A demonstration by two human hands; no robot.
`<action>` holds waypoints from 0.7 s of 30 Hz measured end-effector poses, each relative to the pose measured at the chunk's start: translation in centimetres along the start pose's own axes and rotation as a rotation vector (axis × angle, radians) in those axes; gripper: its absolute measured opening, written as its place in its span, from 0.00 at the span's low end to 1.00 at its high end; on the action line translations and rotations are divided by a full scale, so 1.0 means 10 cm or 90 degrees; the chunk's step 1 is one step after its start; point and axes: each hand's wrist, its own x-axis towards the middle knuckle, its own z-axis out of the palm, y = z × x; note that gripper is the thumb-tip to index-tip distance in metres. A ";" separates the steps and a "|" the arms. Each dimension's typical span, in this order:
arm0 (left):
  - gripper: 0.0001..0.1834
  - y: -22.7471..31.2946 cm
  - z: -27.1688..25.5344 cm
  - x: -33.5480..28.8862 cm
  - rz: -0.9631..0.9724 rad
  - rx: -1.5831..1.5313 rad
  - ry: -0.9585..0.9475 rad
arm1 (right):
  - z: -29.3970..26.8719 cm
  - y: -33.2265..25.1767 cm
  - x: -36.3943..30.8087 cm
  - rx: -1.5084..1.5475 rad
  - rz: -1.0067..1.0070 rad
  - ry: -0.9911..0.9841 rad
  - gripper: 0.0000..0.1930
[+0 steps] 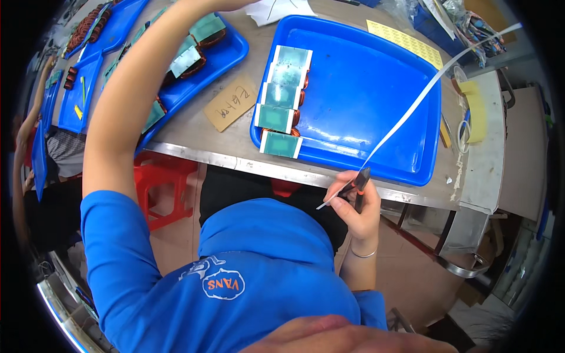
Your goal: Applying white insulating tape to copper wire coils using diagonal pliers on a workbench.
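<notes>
My right hand (360, 207) is closed around a small black hand tool with orange on its grips (360, 187); the kind of tool is unclear. A long white strip (406, 120) also passes through its fingers, running up across the tray to the far right. My left arm (120, 112) stretches up past the top edge, and the hand itself lies beyond the picture. Several wound copper coils with green-and-white faces (281, 94) stand in a row along the left side of the blue tray (353, 26).
Left of the tray lies a brown card with handwriting (231, 103). Another blue tray (235, 56) holds more coils. A yellow perforated sheet (406, 42) sits behind, a tape roll (459, 73) at the right. A red stool (159, 188) stands under the metal table edge (235, 165).
</notes>
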 end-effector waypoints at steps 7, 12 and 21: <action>0.19 -0.28 -0.18 -1.20 -0.089 0.079 -0.057 | 0.07 0.03 -0.02 -0.004 -0.050 0.073 0.26; 0.18 -0.25 0.19 -1.51 -0.019 0.130 0.126 | 0.14 0.03 0.01 0.052 -0.039 0.092 0.24; 0.14 -0.21 0.14 -1.72 0.047 -0.205 0.238 | 0.33 -0.17 -0.01 0.022 -0.093 0.092 0.24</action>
